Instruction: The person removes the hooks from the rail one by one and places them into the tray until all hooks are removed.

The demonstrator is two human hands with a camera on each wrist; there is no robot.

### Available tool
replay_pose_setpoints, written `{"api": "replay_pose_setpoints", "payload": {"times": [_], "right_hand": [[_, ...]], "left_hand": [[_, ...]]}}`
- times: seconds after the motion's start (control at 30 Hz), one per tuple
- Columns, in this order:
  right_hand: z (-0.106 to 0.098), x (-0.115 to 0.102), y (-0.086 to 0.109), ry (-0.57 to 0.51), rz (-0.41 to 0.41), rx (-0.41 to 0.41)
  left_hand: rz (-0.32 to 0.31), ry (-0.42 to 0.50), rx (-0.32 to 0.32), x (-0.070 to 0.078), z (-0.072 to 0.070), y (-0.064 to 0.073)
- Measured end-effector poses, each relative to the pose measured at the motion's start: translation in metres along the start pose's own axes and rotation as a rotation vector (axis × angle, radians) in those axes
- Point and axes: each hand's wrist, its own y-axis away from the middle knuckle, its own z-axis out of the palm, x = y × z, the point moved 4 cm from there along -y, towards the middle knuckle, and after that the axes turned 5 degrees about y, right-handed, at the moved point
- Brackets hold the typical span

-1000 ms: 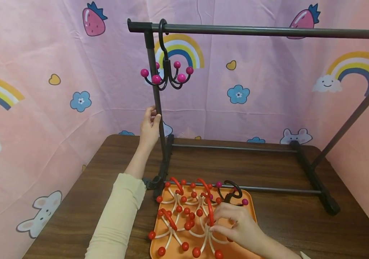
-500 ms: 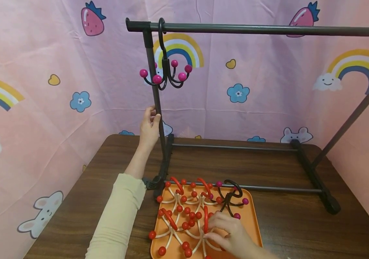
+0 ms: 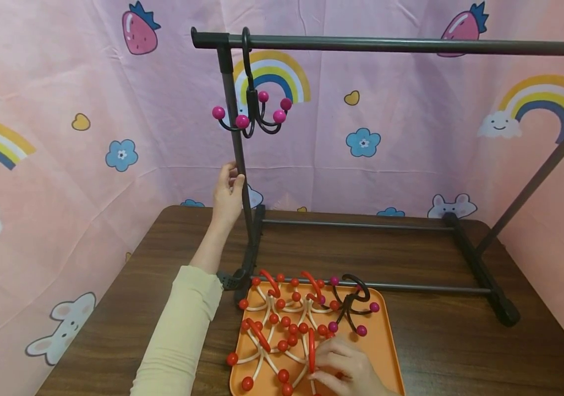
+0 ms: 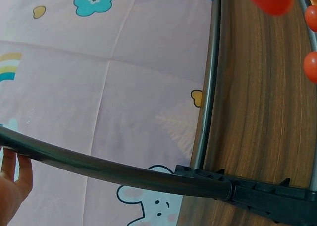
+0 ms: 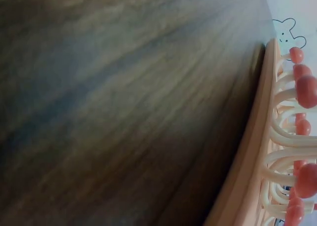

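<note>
My left hand [image 3: 228, 195] holds the left upright pole [image 3: 240, 154] of a dark metal rack, thumb at the front in the head view. Over the tray, my right hand [image 3: 343, 367] pinches a white multi-hook hanger by its red top hook [image 3: 311, 351]. Part of that hanger is hidden behind the fingers. Several similar white hangers with red balls, among them one with a red hook [image 3: 259, 336], lie on the orange tray [image 3: 385, 341]. A black hanger [image 3: 348, 305] with magenta balls lies at the tray's far right. The right wrist view does not show the hand.
From the rack's top bar [image 3: 410, 45], near its left end, hangs a black hanger [image 3: 252, 107] with magenta balls. The rack stands on a brown wooden table [image 3: 460, 357]. A low crossbar [image 3: 430, 289] runs just behind the tray. Patterned pink cloth surrounds the table.
My right hand has moved toward me and slightly left, and the pinched white hanger has shifted with it. The hanging black hanger has turned slightly. My left hand stays on the pole.
</note>
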Motion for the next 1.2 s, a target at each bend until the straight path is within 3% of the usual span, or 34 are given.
{"api": "replay_pose_setpoints", "payload": {"times": [0.1,0.27,0.4,0.83,1.0,1.2], "right_hand": [[0.001,0.003,0.003,-0.011,0.007,-0.035],[0.004,0.021,0.021,0.081,0.011,-0.165],[-0.003,0.031,0.015,0.132,-0.016,-0.235],[-0.041,0.054,-0.074,0.358,-0.194,-0.275],[-0.046,0.060,-0.109,0.415,-0.147,-0.307],[-0.051,0.062,-0.156,0.428,-0.035,-0.263]], "left_hand": [[0.011,-0.006,0.001,-0.001,0.000,0.000],[0.013,-0.001,0.005,0.001,-0.001,0.002],[0.011,0.003,0.004,0.000,-0.001,0.002],[0.009,-0.001,0.003,-0.001,-0.001,0.002],[0.000,-0.002,0.003,-0.001,-0.002,0.003],[0.010,-0.010,0.005,-0.002,-0.002,0.003]]}}
